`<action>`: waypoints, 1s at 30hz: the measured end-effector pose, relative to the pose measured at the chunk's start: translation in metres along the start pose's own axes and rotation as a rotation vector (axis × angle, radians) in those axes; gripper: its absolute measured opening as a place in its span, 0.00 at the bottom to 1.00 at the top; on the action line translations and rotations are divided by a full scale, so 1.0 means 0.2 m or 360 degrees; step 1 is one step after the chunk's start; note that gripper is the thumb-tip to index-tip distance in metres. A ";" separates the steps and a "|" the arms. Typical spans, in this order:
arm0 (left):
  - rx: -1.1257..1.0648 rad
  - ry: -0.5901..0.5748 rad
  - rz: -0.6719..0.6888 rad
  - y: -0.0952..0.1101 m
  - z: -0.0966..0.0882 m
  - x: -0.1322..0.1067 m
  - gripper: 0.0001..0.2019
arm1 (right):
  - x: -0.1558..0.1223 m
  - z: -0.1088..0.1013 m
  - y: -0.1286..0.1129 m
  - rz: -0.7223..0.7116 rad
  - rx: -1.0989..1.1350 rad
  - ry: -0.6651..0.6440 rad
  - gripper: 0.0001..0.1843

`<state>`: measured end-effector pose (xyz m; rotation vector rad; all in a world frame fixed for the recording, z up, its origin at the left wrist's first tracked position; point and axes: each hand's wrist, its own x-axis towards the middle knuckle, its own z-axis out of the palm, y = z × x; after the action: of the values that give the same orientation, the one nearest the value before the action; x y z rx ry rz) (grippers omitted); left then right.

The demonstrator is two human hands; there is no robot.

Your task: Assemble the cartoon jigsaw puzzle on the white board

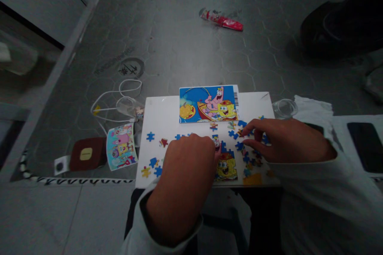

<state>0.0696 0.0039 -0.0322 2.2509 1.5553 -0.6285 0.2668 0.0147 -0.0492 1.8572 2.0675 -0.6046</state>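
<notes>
Left hand [187, 159] lies knuckles-up on white board [161, 115], grip hidden. Right hand [281, 139] pinches loose puzzle pieces [248, 155] beside assembled patch [226, 166]. Reference picture [208, 103] (barcode; no legible writing).

The white board [161, 115] looked smooth and matt, the puzzle pieces [150, 136] thin printed card, the reference picture [208, 104] glossy, the floor mat [191, 51] dull textured grey.

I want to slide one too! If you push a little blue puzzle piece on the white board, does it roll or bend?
Probably neither. The loose blue puzzle piece lies flat on the white board, so it should slide, not roll. It looks thin and small, so likely very light and easy to flick away. Its knobs might snag neighbouring pieces.
</notes>
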 end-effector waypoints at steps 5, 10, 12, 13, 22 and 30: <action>0.0019 -0.0094 -0.0055 -0.01 -0.03 0.00 0.19 | -0.02 0.00 0.03 -0.0008 -0.0002 -0.0012 0.10; 0.0021 -0.0132 -0.0111 -0.02 -0.04 0.01 0.20 | -0.03 0.01 0.03 0.0042 0.0025 -0.0103 0.09; 0.0020 -0.0146 -0.0110 -0.02 -0.04 0.00 0.21 | -0.03 0.01 0.03 0.0060 0.0042 -0.0150 0.08; 0.0020 -0.0157 -0.0108 -0.02 -0.04 0.00 0.21 | -0.03 0.02 0.04 0.0060 0.0052 -0.0162 0.08; -0.0045 -0.0168 -0.0108 -0.02 -0.05 0.00 0.20 | -0.03 0.10 0.26 0.0015 0.0174 0.0126 0.09; -0.0036 -0.0116 -0.0064 -0.03 -0.03 0.00 0.20 | -0.03 0.10 0.29 0.0055 0.0179 0.0139 0.13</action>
<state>0.0642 0.0095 -0.0277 2.1602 1.5677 -0.6926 0.3230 0.0034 -0.0692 2.0112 2.0902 -0.6543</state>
